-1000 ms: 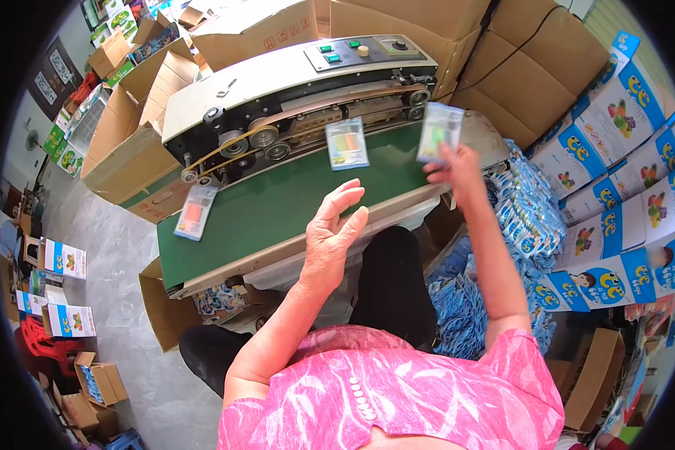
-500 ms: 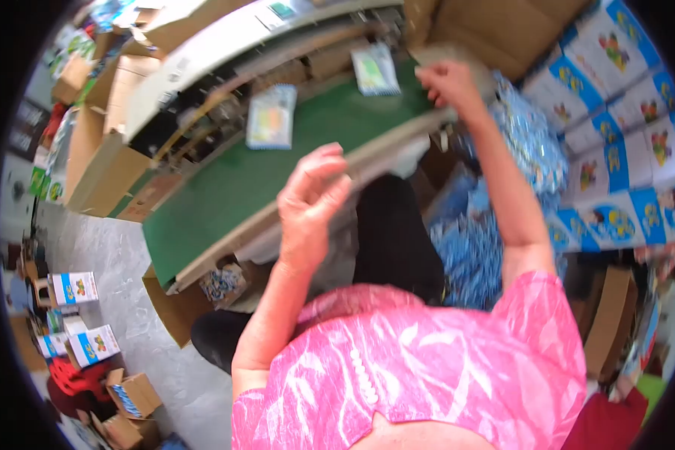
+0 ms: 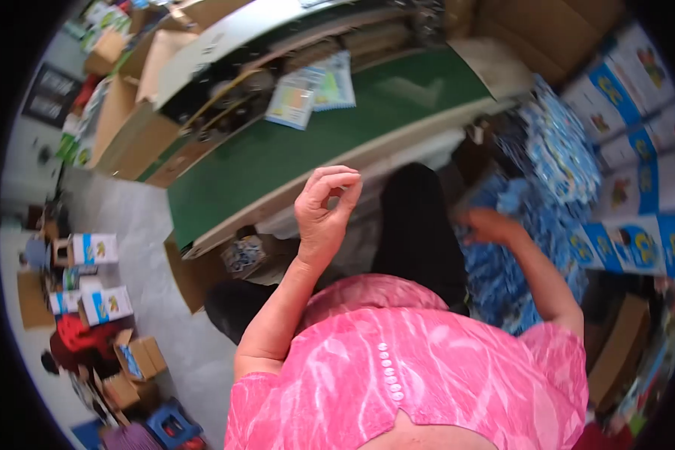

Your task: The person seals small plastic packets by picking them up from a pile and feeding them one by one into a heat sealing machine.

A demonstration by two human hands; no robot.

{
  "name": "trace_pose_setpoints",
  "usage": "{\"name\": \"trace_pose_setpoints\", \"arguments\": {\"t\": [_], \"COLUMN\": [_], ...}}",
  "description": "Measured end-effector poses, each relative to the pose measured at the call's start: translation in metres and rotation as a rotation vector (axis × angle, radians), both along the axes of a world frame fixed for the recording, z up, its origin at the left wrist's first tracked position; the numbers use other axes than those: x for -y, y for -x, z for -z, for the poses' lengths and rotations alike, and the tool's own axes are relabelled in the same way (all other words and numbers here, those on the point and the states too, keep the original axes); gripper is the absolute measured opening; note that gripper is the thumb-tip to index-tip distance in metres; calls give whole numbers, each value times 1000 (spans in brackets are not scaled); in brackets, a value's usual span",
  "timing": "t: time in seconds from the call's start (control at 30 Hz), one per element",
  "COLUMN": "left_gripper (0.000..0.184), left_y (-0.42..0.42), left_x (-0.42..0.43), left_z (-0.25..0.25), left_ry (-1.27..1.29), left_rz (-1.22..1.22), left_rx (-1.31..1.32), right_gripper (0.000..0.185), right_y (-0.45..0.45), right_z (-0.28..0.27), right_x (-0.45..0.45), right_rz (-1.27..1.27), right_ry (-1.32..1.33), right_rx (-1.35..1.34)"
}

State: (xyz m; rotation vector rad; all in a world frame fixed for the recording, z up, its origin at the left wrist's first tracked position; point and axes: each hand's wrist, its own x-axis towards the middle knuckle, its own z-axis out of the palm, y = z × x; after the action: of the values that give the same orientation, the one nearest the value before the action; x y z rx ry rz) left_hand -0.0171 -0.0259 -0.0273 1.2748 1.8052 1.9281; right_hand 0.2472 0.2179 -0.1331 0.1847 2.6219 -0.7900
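My left hand (image 3: 326,214) hovers in front of the green conveyor belt (image 3: 247,169), thumb and fingertips curled together in a ring with nothing seen in them. Two small flat packets lie overlapping on the belt against the machine's side: a white-blue packet with an orange patch (image 3: 292,99) and a greenish-blue packet (image 3: 335,84). Low on the right, my right hand (image 3: 489,226) is at the heap of blue packets (image 3: 517,259). Its fingers are blurred, and whether they grip a packet is unclear.
A white-topped machine (image 3: 225,45) runs along the belt's far side. Stacked white-and-blue cartons (image 3: 630,180) stand on the right. Shiny packets (image 3: 562,150) pile up beside the belt's right end. An open carton (image 3: 184,277) sits below the belt, near my knees.
My right hand has moved from the belt's right end down to the blue heap. The two packets, apart before, now overlap. My left hand's fingers have closed together.
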Motion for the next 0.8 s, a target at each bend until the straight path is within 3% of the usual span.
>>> {"name": "trace_pose_setpoints", "arguments": {"t": [0.03, 0.13, 0.2, 0.33, 0.53, 0.63, 0.67, 0.73, 0.8], "left_gripper": [14, 11, 11, 11, 20, 36, 36, 53, 51], "left_y": [8, 24, 33, 61, 88, 115, 126, 141, 146], "left_x": [7, 24, 35, 53, 97, 109, 110, 101, 102], "left_z": [-1, -9, -13, -27, -29, -41, -37, -29, -34], "left_ry": [3, 5, 25, 39, 114, 358, 364, 669, 784], "left_rz": [-69, -207, -304, -488, -683, -942, -956, -868, -894], "left_rx": [-14, -49, -98, -231, -264, -828, -825, -601, -627], "right_gripper": [46, 39, 25, 20, 13, 12, 12, 12, 13], "right_y": [2, -1, 4, 9, 5, 10, 9, 4, 2], "right_z": [-8, -9, -15, -1, 19, 20, 20, 22, 33], "right_x": [5, 10, 16, 25, 22, 21, 23, 21, 20], "right_rz": [2, -61, -105, -159, -188, -151, -133, -127, -79], "right_ry": [-24, -31, -144, -364, -399, -367, -358, -360, -384], "right_rx": [134, 8, 60, 160, 45, 22, 19, 15, 4]}}
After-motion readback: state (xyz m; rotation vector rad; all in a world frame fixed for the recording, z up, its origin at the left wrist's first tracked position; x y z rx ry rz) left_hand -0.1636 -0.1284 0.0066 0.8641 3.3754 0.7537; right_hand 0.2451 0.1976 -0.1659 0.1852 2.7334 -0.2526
